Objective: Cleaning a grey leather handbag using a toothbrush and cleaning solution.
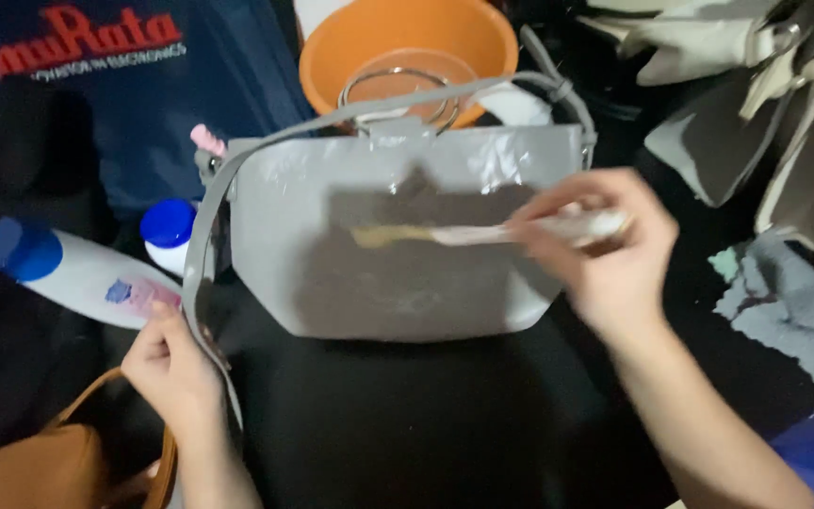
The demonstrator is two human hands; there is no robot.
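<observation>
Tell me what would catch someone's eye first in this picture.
The grey handbag lies flat in the middle on a dark surface, and the right hand holds a blurred brush across its front. Behind it sits a bright orange bowl, the strongest colour in view. At the left, the left hand rests by the bag's strap, next to a white bottle with a blue cap.

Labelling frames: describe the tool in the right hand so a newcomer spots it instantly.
Start at the grey handbag lying flat in the middle. Across its upper front lies a thin brush, pale-handled, gripped at its right end by the right hand. Its yellowish tip points left; it is far slimmer than the blue-capped white bottles nearby.
</observation>
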